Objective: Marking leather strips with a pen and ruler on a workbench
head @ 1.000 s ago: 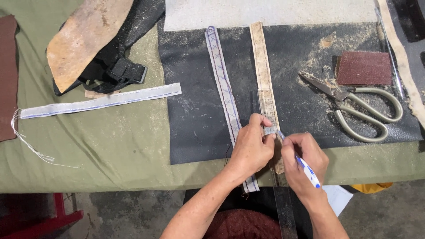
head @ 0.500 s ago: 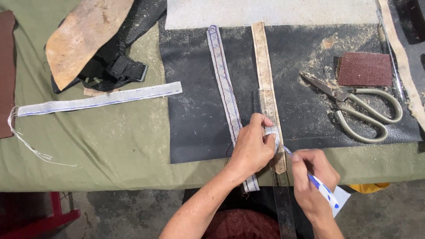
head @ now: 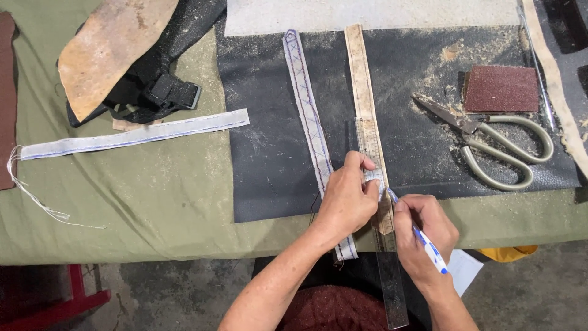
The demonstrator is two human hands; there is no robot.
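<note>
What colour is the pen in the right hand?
The pen in the right hand is blue and white, seen in the head view.

An olive cloth-covered table [head: 153, 202] stands over a grey concrete floor [head: 171, 294], beside red furniture [head: 55, 300]
</note>
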